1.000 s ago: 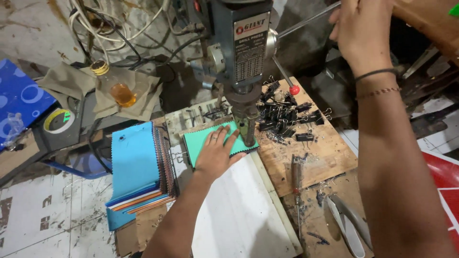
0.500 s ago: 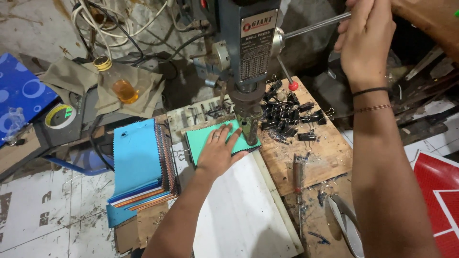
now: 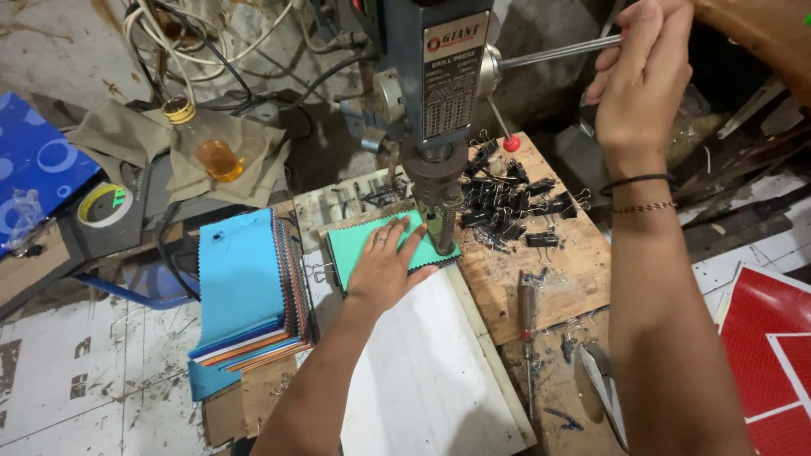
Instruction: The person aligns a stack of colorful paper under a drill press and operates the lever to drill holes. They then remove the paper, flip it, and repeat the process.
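Right hand: your right hand (image 3: 644, 80) is closed around the metal feed lever (image 3: 553, 54) of the drill press (image 3: 439, 101), up at the machine's right side; black and beaded bands sit on that wrist
Left hand: your left hand (image 3: 384, 268) lies flat, fingers spread, pressing on the teal swatch stack (image 3: 355, 245); it grips nothing
Swatch stack: it rests on the press table, its right edge directly under the drill chuck (image 3: 443, 221); your fingertips are just beside the bit
Right of the chuck: a heap of black binder clips (image 3: 515, 207) on the wooden board (image 3: 562, 283); a screwdriver (image 3: 525, 308) lies nearer you
Left: a bigger pile of coloured swatches (image 3: 245, 291), blue on top
Far left: a tape roll (image 3: 103, 205); a bottle of amber liquid (image 3: 211, 152) on grey cloth
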